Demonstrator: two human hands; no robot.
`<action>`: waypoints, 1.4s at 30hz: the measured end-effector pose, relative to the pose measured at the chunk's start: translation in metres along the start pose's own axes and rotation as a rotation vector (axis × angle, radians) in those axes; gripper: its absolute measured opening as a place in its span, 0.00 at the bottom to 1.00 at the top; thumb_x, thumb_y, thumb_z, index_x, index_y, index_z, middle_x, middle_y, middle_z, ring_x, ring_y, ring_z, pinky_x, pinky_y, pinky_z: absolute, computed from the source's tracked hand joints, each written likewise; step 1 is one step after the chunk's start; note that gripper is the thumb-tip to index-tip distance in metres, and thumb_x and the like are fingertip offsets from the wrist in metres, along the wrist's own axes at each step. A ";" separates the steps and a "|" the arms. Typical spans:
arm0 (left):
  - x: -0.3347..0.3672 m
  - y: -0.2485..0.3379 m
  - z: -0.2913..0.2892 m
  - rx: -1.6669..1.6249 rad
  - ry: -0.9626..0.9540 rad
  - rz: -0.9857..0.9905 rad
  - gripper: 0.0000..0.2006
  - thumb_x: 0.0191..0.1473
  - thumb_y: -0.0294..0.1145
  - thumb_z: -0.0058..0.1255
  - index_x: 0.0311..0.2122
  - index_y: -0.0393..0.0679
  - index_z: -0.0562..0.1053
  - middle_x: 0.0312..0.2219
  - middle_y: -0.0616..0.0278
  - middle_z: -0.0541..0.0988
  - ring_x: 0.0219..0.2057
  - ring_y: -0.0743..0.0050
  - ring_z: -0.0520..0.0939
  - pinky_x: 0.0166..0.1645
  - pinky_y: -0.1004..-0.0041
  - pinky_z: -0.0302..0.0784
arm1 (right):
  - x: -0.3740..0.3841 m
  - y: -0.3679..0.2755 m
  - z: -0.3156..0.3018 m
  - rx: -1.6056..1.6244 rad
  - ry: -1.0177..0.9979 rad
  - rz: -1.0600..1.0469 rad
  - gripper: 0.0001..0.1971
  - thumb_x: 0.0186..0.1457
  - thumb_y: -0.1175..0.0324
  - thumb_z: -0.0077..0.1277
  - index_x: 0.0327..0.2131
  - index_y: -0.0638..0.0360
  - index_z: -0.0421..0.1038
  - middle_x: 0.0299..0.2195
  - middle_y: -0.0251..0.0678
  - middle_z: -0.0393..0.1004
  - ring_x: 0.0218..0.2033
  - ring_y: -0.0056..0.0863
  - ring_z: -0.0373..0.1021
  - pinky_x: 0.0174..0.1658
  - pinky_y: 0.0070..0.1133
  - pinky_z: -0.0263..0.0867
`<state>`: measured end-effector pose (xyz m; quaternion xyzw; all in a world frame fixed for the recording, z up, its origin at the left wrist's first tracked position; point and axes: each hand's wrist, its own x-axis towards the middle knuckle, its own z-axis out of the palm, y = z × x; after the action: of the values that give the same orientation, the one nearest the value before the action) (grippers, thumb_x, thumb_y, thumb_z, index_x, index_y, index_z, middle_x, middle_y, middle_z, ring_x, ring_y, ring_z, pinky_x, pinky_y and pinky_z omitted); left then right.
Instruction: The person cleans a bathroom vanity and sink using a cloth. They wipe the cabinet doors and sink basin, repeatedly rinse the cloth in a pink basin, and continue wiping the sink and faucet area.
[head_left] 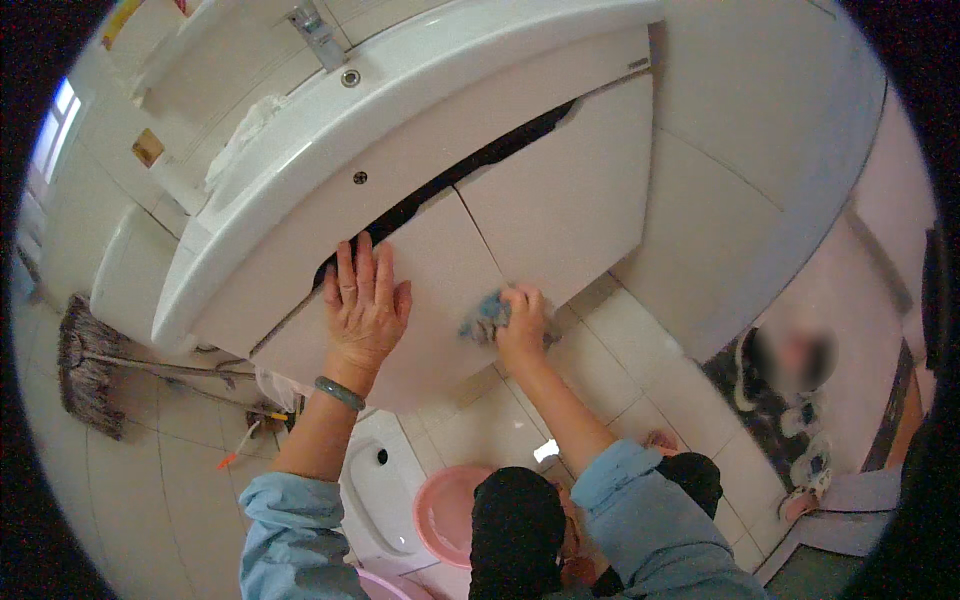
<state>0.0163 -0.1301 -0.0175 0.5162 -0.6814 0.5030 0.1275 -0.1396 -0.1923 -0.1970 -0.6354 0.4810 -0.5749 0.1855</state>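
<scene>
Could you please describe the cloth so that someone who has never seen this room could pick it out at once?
Find the pale cabinet under the long white basin, then follow the seam between its two doors downward. Near the seam's lower end, the right hand grips a crumpled cloth; its mottled blue-grey colour sets it apart from the pale doors and floor tiles.

blue-grey cloth | bunched | low on pale cabinet doors | near centre seam
</scene>
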 end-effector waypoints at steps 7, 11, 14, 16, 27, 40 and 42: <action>-0.006 0.002 0.010 -0.039 0.020 0.010 0.29 0.51 0.39 0.49 0.57 0.41 0.59 0.58 0.49 0.60 0.60 0.48 0.58 0.60 0.55 0.52 | 0.080 -0.089 -0.039 0.220 0.038 -0.192 0.25 0.32 0.83 0.53 0.40 0.54 0.66 0.41 0.43 0.63 0.45 0.46 0.60 0.48 0.34 0.59; -0.012 -0.002 -0.002 -0.014 -0.030 0.021 0.29 0.49 0.38 0.49 0.56 0.42 0.60 0.57 0.50 0.62 0.59 0.51 0.60 0.60 0.56 0.52 | 0.095 -0.115 -0.028 0.295 0.221 -0.387 0.23 0.32 0.86 0.47 0.37 0.57 0.64 0.40 0.44 0.63 0.44 0.46 0.61 0.47 0.33 0.59; -0.007 0.005 -0.004 0.015 0.015 0.041 0.31 0.46 0.38 0.52 0.56 0.42 0.61 0.56 0.51 0.63 0.57 0.54 0.62 0.59 0.58 0.52 | 0.052 -0.065 -0.013 0.189 0.215 -0.296 0.23 0.31 0.87 0.46 0.36 0.57 0.63 0.40 0.43 0.62 0.45 0.46 0.60 0.49 0.33 0.58; 0.000 0.005 -0.005 -0.008 -0.022 0.034 0.30 0.49 0.37 0.50 0.57 0.41 0.59 0.57 0.50 0.60 0.58 0.51 0.60 0.60 0.56 0.50 | 0.015 -0.021 -0.002 0.147 0.100 -0.072 0.28 0.29 0.84 0.55 0.40 0.54 0.65 0.45 0.43 0.62 0.49 0.47 0.59 0.51 0.35 0.58; -0.010 0.003 0.008 0.039 -0.067 0.028 0.30 0.47 0.36 0.50 0.57 0.43 0.60 0.57 0.52 0.61 0.58 0.55 0.62 0.60 0.57 0.50 | 0.071 -0.123 -0.020 0.353 0.155 -0.369 0.24 0.31 0.85 0.49 0.39 0.57 0.65 0.41 0.44 0.63 0.45 0.47 0.60 0.49 0.35 0.58; 0.003 0.011 -0.001 0.055 -0.042 0.041 0.30 0.51 0.40 0.47 0.59 0.42 0.58 0.58 0.49 0.59 0.59 0.49 0.58 0.61 0.52 0.48 | -0.069 0.042 0.026 0.443 -0.050 0.687 0.22 0.38 0.84 0.50 0.42 0.60 0.63 0.40 0.45 0.65 0.44 0.45 0.63 0.47 0.31 0.61; -0.004 0.005 -0.003 0.084 -0.028 0.041 0.30 0.50 0.40 0.48 0.58 0.43 0.58 0.57 0.49 0.59 0.58 0.50 0.59 0.60 0.52 0.49 | -0.052 -0.005 0.027 0.615 0.101 0.460 0.21 0.37 0.85 0.44 0.40 0.57 0.63 0.37 0.41 0.64 0.42 0.39 0.64 0.45 0.28 0.61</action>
<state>0.0129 -0.1257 -0.0225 0.5140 -0.6717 0.5264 0.0861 -0.1067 -0.1554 -0.2290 -0.3964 0.4248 -0.6663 0.4674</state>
